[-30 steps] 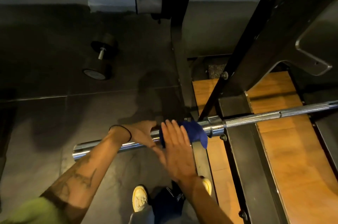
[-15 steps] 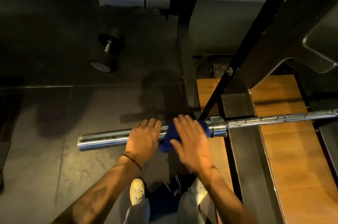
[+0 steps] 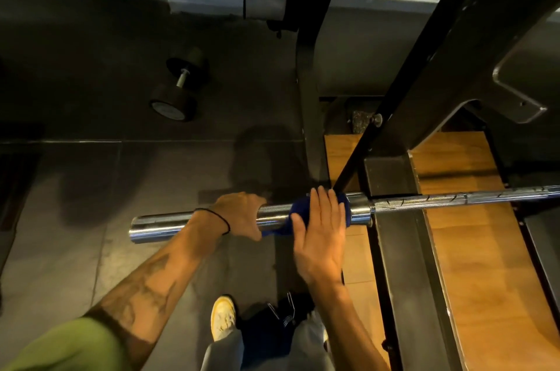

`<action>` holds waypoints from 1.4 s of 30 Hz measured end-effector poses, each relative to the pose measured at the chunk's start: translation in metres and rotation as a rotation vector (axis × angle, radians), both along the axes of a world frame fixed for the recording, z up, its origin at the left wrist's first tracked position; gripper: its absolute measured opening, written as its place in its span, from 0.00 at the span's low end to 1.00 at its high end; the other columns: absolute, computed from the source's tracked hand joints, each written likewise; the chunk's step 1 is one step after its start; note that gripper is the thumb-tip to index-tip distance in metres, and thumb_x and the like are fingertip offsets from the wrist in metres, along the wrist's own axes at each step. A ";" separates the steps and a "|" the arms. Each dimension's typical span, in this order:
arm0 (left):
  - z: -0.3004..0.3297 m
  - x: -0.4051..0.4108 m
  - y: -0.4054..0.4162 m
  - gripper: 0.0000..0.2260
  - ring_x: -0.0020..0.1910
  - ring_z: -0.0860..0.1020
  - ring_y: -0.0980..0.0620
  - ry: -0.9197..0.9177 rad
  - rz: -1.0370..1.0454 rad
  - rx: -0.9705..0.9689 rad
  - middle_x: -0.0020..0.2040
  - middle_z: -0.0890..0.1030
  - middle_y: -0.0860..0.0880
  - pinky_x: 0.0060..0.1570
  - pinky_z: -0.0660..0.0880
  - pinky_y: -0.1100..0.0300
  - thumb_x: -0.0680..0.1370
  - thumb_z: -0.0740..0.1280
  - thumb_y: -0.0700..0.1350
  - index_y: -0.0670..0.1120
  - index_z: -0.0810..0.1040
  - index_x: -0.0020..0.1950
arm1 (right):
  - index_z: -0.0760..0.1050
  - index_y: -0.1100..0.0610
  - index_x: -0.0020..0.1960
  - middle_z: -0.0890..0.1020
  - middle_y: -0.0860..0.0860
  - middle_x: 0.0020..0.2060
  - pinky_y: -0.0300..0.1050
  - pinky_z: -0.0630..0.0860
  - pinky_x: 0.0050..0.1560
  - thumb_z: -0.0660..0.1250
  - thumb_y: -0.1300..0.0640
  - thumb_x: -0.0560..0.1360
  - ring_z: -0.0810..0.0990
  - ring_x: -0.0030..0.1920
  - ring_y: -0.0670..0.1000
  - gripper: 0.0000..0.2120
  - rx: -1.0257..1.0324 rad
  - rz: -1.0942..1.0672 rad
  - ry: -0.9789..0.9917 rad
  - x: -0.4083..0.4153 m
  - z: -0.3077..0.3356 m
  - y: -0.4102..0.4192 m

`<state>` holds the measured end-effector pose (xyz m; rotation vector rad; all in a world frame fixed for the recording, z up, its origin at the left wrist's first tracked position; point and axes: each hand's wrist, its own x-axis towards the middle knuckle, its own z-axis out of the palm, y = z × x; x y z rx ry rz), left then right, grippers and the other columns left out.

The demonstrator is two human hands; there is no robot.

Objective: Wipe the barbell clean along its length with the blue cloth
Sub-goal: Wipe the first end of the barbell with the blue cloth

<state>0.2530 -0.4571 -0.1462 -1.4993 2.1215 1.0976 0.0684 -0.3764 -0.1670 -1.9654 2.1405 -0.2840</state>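
Left hand (image 3: 239,214) grips the bar (image 3: 454,199) sleeve; right hand (image 3: 318,234) presses the cloth (image 3: 298,213) flat-fingered at 3 o'clock of it. Steel looks heavy, slick; cloth soft, better wrapped round.

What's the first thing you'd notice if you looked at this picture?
The shiny barbell stretching across the middle grabs the eye first, with two hands on its thick end. The right hand presses a blue cloth onto it with straight fingers, while the left hand grips the bar beside it. A black dumbbell lies on the dark floor behind.
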 end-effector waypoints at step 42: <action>-0.013 -0.018 0.047 0.33 0.66 0.75 0.46 -0.173 0.106 -0.505 0.64 0.78 0.48 0.61 0.72 0.51 0.69 0.73 0.58 0.49 0.72 0.71 | 0.56 0.59 0.81 0.59 0.56 0.81 0.57 0.52 0.78 0.40 0.38 0.85 0.57 0.81 0.58 0.34 0.024 0.030 -0.021 0.005 -0.008 0.010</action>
